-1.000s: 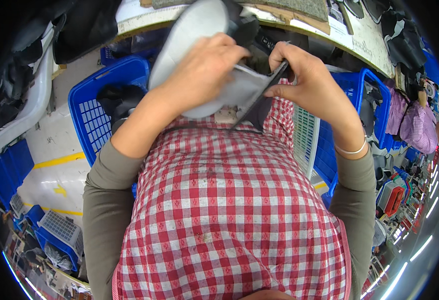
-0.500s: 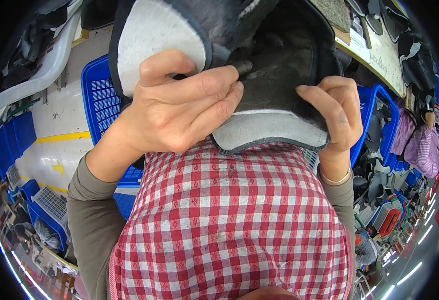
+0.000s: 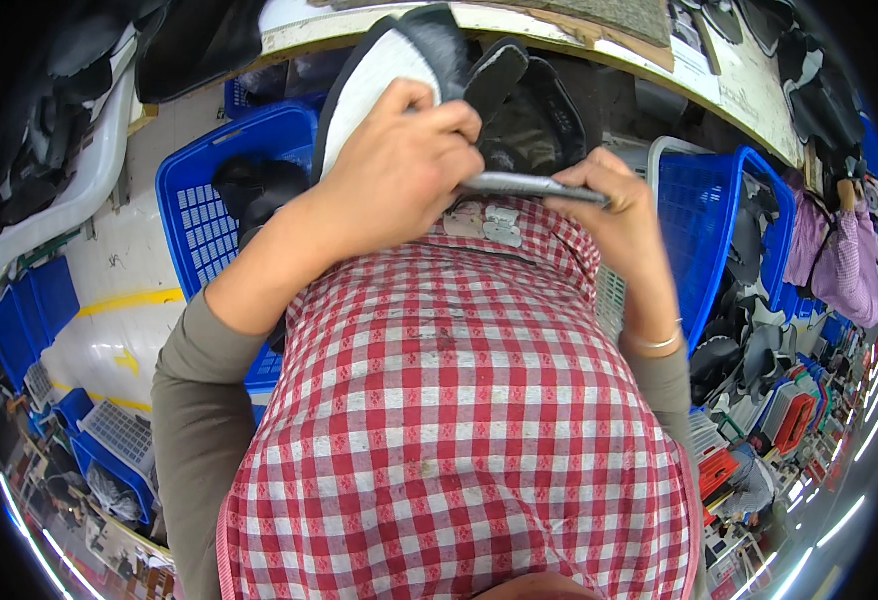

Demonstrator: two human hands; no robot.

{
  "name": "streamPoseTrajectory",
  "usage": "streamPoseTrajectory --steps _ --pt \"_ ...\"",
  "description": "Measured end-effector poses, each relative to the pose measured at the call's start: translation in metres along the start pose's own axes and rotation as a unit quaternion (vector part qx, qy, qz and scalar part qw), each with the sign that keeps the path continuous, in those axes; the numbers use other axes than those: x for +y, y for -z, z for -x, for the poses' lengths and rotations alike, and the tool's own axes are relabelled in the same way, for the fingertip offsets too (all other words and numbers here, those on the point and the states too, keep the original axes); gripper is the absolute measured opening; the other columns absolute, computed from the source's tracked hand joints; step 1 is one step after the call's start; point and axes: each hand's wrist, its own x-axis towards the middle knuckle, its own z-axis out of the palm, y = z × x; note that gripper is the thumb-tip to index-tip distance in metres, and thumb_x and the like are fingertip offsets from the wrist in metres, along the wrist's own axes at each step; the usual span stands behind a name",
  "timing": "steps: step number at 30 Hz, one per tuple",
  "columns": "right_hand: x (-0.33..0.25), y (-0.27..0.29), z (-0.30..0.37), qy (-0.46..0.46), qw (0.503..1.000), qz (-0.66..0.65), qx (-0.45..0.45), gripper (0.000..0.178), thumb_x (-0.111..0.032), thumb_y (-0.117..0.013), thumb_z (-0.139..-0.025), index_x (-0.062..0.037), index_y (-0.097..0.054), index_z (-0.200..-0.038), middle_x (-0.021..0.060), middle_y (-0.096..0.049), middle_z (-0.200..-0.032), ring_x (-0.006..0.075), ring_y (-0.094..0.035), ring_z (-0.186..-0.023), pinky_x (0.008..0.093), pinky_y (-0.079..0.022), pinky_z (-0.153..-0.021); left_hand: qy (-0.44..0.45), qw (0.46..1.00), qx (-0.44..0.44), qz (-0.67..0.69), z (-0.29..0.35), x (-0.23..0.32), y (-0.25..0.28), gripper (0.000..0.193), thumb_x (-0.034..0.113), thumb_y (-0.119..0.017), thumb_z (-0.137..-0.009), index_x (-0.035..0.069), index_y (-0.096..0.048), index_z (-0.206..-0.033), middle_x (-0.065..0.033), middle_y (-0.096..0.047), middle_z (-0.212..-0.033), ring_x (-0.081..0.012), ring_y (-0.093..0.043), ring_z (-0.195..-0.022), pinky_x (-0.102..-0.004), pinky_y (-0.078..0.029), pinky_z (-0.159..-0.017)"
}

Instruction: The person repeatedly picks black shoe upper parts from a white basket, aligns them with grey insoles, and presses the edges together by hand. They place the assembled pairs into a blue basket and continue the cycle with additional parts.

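Note:
A black shoe upper (image 3: 364, 95), with a broad white panel on its left side and dark lining inside, hangs between my two hands in front of my lap. My left hand (image 3: 394, 165) is closed on it beside the white panel, fingers curled at the inner edge. With thumb and fingers, my right hand (image 3: 614, 200) pinches the right end of its grey lower edge, which I see nearly edge-on. A fold of the upper hides part of the inside, where dark flaps stand up toward the table.
At left stands a blue basket (image 3: 174, 190) with black pieces in it; another blue basket (image 3: 729, 200) is at right. Ahead runs a worktable edge (image 3: 749, 125). A white tray (image 3: 99, 190) holds dark pieces. A co-worker in a purple checked sleeve (image 3: 849, 265) is at far right.
Both hands have moved away from my chest and lower with the upper. Its grey lower edge has tipped from facing me to nearly edge-on. Both hands keep hold of it.

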Motion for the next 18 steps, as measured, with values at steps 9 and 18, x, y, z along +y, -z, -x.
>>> streamPoseTrajectory --steps 9,18 --pt "-0.002 -0.006 -0.020 0.293 0.891 0.321 0.133 0.033 -0.024 -0.080 -0.081 -0.0129 -0.072 -0.111 0.0012 -0.069 -0.082 0.0191 -0.070 -0.076 0.0325 -0.053 -0.067 0.074 0.982 0.102 0.141 -0.036 -0.002 -0.014 0.027 0.007 -0.082 -0.081 0.004 -0.071 -0.105 -0.0083 -0.072 -0.102 -0.0285 -0.068 -0.099 -0.0386 -0.052 -0.091" --pt "-0.006 0.004 -0.046 0.332 0.916 0.222 0.043 0.017 -0.020 -0.080 -0.081 -0.0133 -0.077 -0.097 0.0070 -0.074 -0.080 0.0286 -0.074 -0.074 0.0394 -0.056 -0.062 0.233 0.808 -0.135 0.525 -0.053 -0.065 0.059 0.035 0.030 -0.071 -0.100 0.005 -0.068 -0.124 -0.0075 -0.073 -0.109 -0.0150 -0.069 -0.094 -0.0294 -0.058 -0.076"
